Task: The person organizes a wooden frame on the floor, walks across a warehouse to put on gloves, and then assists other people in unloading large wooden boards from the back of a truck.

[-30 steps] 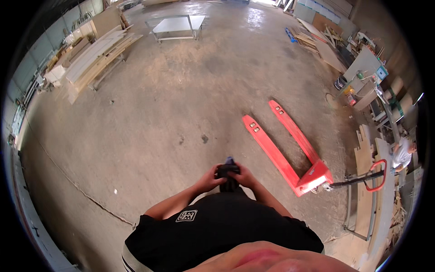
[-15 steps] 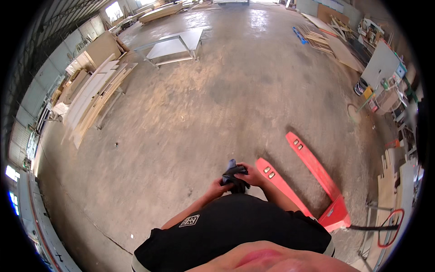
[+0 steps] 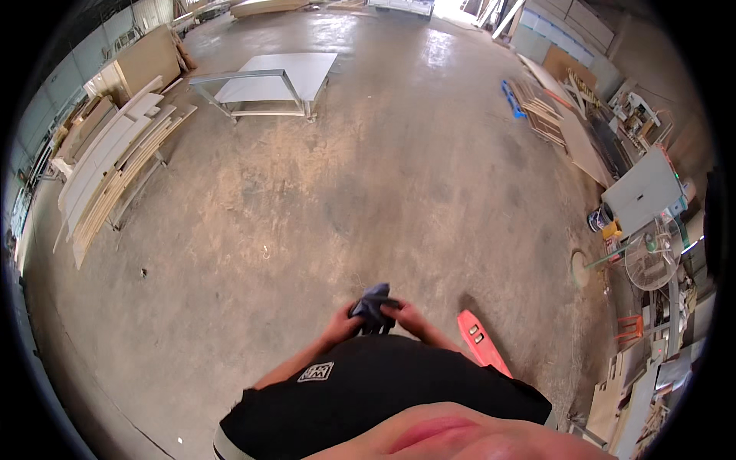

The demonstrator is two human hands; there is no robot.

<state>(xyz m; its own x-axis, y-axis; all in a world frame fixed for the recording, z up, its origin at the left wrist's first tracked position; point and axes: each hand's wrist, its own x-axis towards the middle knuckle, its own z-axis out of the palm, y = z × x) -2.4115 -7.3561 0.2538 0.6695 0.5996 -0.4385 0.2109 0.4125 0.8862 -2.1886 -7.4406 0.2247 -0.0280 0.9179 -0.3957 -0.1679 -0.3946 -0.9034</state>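
A pair of dark gloves (image 3: 373, 305), black and blue-grey and bunched together, is held in front of my waist. My left hand (image 3: 345, 323) is closed on the near left side of the bundle. On its right side, the fingers of my right hand (image 3: 406, 314) grip the fabric. Both hands are bare, and the folds of the gloves hide some of the fingertips.
A red pallet truck fork (image 3: 483, 343) lies close on my right. Stacked boards (image 3: 123, 165) stand at left, with a white-topped metal-framed table (image 3: 280, 77) ahead. A fan (image 3: 652, 251), a bucket (image 3: 599, 218) and leaning panels (image 3: 644, 188) line the right side.
My view has shifted forward past the pallet truck, so only one fork shows now. The gloves stay in both hands, with their folds rearranged.
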